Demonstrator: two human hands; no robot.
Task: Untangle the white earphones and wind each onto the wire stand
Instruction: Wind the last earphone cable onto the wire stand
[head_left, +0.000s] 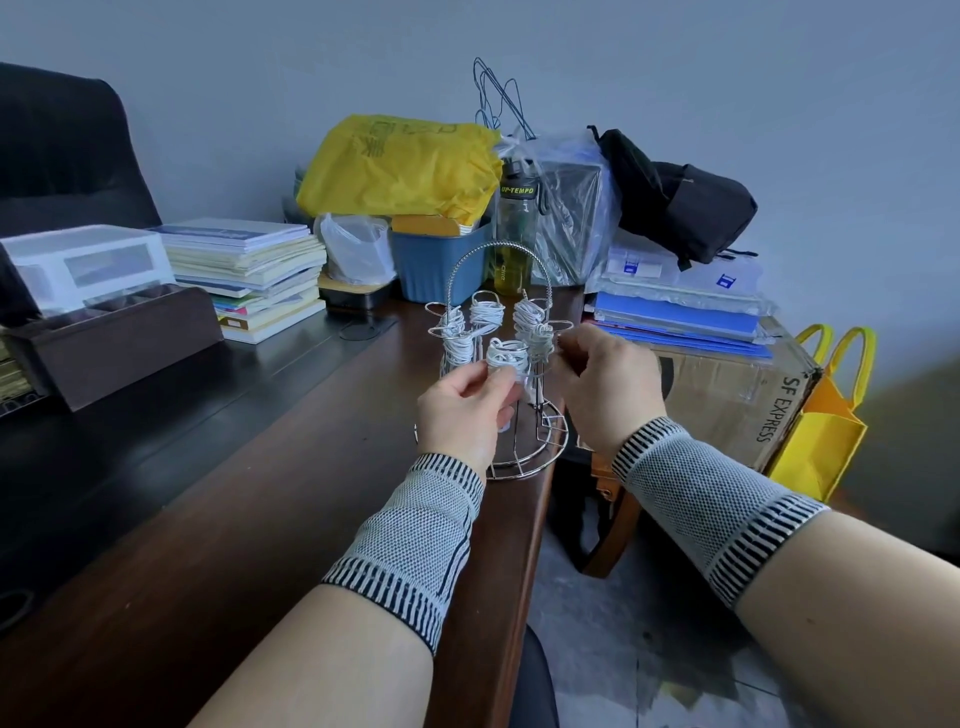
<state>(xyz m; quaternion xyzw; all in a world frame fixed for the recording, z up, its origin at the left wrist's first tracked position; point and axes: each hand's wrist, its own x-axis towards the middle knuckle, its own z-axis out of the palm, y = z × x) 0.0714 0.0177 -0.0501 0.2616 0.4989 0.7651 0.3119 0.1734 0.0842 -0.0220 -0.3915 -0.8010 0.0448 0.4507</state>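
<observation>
My left hand (462, 410) pinches a white earphone bundle (506, 356) on the wire stand (498, 364) at the counter (291, 499) edge. Right hand (608, 384) pinches at another bundle (540, 332). Blue tub (436, 265), bottle (514, 234) and book stack (249, 270) crowd in behind.
</observation>
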